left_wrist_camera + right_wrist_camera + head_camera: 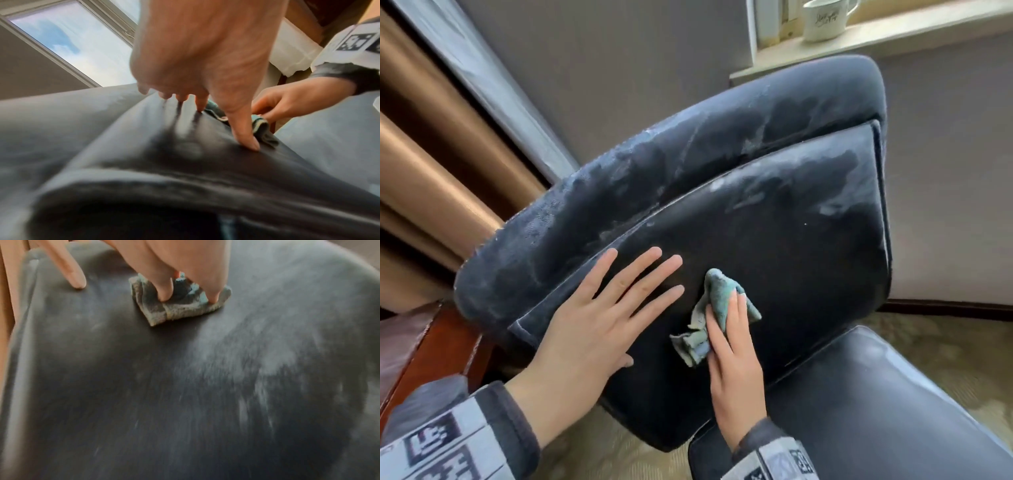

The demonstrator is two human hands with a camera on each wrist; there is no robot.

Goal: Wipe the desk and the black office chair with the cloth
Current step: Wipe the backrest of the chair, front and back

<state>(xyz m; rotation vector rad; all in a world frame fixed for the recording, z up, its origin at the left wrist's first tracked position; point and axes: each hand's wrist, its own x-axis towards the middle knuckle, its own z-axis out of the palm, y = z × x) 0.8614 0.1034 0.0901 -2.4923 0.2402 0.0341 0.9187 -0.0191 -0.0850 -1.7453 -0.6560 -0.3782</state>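
The black office chair's backrest [774, 222] fills the head view, tilted, with grey dusty smears over its upper part. My left hand [599, 308] lies flat on its lower left, fingers straight and spread. Just to the right, my right hand [729, 342] holds a bunched teal cloth [717, 291] and presses it on the leather. In the right wrist view, fingertips [164, 295] dig into the cloth [179, 308]. The left wrist view shows my left hand [195, 65] touching the backrest, with the cloth [261, 128] beyond it. The chair seat [876, 411] sits at lower right.
A white mug [823, 20] stands on the window sill [893, 37] behind the chair. Brown curtains [424, 171] hang at the left. A red-brown wooden furniture edge [431, 342] is close to the chair's left side. Patterned carpet [945, 349] covers the floor.
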